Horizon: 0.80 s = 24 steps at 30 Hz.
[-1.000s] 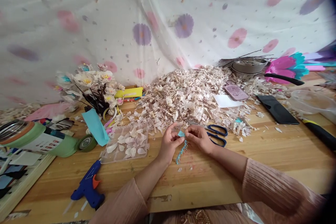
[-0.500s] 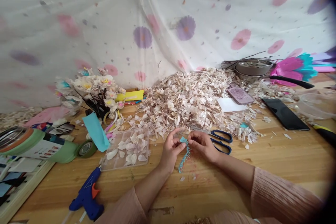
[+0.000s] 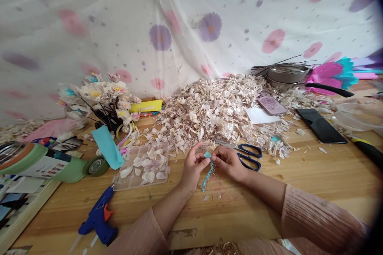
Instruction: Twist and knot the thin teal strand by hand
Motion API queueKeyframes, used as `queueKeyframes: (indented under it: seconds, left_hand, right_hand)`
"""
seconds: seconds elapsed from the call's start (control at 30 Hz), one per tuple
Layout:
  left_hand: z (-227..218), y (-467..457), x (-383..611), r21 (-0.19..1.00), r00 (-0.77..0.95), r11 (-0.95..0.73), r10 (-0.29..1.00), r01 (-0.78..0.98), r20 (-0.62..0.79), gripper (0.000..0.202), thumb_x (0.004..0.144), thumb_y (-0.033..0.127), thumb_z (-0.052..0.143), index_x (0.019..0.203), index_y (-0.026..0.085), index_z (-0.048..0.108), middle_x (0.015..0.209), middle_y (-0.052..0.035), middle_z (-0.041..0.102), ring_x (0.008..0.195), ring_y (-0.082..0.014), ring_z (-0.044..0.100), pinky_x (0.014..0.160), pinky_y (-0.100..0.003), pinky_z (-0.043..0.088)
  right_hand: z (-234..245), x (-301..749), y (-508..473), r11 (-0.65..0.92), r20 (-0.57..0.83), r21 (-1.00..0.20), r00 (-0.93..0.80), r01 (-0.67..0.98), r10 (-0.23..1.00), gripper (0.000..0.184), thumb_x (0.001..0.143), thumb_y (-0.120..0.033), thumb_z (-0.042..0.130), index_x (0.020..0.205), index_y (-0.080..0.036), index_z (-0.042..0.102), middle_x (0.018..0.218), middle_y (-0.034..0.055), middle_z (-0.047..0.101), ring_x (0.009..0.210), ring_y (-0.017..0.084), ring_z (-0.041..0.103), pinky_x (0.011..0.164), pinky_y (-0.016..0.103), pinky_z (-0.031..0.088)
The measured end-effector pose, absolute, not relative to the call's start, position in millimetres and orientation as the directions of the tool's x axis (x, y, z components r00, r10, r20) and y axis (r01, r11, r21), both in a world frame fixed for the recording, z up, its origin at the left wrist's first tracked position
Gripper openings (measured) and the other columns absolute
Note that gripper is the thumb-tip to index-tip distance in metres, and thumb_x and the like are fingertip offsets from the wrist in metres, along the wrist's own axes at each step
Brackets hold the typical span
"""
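My left hand [image 3: 193,163] and my right hand [image 3: 229,161] meet over the wooden table [image 3: 314,179], both pinching the top of a small teal fringed paper strip [image 3: 207,169] that hangs down between them. The fingers of both hands are closed on it. Blue-handled scissors [image 3: 249,156] lie just right of my right hand. A clear plastic tray [image 3: 143,166] with pale petals sits to the left of my left hand. A big heap of pale dried petals [image 3: 218,109] lies behind the hands.
A blue glue gun [image 3: 98,219] lies at the front left, near a green flask [image 3: 42,161] and a teal paper sheet [image 3: 107,146]. A flower bouquet [image 3: 98,97] stands left. A black phone [image 3: 321,125], a metal pan [image 3: 287,73] and a clear bowl [image 3: 357,115] are on the right.
Both hands stay pinched on the teal strip with only small finger shifts. The view has wobbled slightly.
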<state>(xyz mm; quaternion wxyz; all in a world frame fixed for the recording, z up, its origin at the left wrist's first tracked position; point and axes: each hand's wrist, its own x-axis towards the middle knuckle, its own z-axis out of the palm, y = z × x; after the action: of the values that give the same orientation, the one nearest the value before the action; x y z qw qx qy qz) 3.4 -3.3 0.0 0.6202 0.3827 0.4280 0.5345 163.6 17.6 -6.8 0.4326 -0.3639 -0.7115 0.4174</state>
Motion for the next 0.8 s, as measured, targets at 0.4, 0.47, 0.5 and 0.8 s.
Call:
queueKeyframes:
  seconds: [0.4, 0.47, 0.5, 0.8]
  left_hand:
    - [-1.3, -3.2, 3.2, 0.925, 0.037, 0.104, 0.995, -0.365, -0.097, 0.059, 0.069, 0.02, 0.077, 0.123, 0.02, 0.054, 0.076, 0.0018, 0.066, 0.074, -0.0127, 0.06, 0.073, -0.025, 0.044]
    - [-0.8, -2.9, 3.4, 0.926, 0.029, 0.1, 0.995, -0.364, -0.096, 0.059, 0.069, 0.019, 0.077, 0.123, 0.02, 0.054, 0.077, 0.0018, 0.066, 0.075, -0.0126, 0.06, 0.074, -0.025, 0.044]
    - [-0.5, -2.9, 3.5, 0.925, 0.028, 0.1, 0.995, -0.366, -0.097, 0.06, 0.068, 0.018, 0.077, 0.123, 0.02, 0.054, 0.078, 0.0018, 0.066, 0.075, -0.0125, 0.06, 0.074, -0.025, 0.044]
    - [1.4, -4.4, 3.1, 0.936, 0.067, 0.093, 0.995, -0.338, -0.074, 0.06, 0.067, 0.018, 0.077, 0.122, 0.019, 0.055, 0.074, 0.0022, 0.065, 0.07, -0.0116, 0.058, 0.07, -0.024, 0.043]
  right_hand:
    - [-4.7, 163.4, 16.9, 0.514, 0.405, -0.817, -0.373, 0.262, 0.835, 0.038, 0.097, -0.046, 0.046, 0.074, -0.018, 0.058, 0.067, 0.0021, 0.056, 0.065, 0.015, 0.05, 0.063, 0.028, 0.039]
    - [-5.3, 162.7, 16.9, 0.525, 0.415, -0.806, -0.373, 0.273, 0.83, 0.037, 0.097, -0.045, 0.046, 0.073, -0.018, 0.057, 0.067, 0.0021, 0.056, 0.065, 0.016, 0.05, 0.063, 0.029, 0.039]
    - [-5.4, 162.6, 16.8, 0.53, 0.417, -0.801, -0.376, 0.278, 0.828, 0.037, 0.097, -0.045, 0.046, 0.073, -0.018, 0.057, 0.067, 0.0022, 0.056, 0.065, 0.016, 0.05, 0.063, 0.029, 0.039]
    - [2.0, 163.6, 16.2, 0.586, 0.42, -0.75, -0.463, 0.308, 0.78, 0.04, 0.1, -0.043, 0.036, 0.069, -0.02, 0.047, 0.066, 0.0008, 0.049, 0.063, 0.016, 0.045, 0.063, 0.029, 0.037]
